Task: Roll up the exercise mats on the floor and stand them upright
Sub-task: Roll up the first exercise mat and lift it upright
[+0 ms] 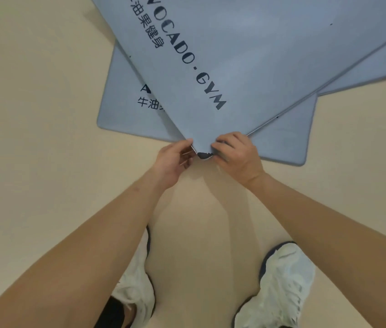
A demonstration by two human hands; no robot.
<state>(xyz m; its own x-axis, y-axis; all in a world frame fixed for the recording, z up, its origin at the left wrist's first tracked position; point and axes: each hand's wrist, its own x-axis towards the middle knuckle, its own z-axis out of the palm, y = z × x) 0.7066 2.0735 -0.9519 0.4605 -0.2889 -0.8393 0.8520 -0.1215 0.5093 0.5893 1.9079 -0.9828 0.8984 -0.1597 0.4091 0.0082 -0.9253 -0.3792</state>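
left hand and right hand each pinch same lifted corner of top mat; rest runs away from grip, overlapping second mat flat on floor beyond. risk: corner start rolls skewed cone, won't stand; shallow grip may slip.

bare floor left, mats ahead

Arms outstretched, left hand and right hand side by side, fingers pinching
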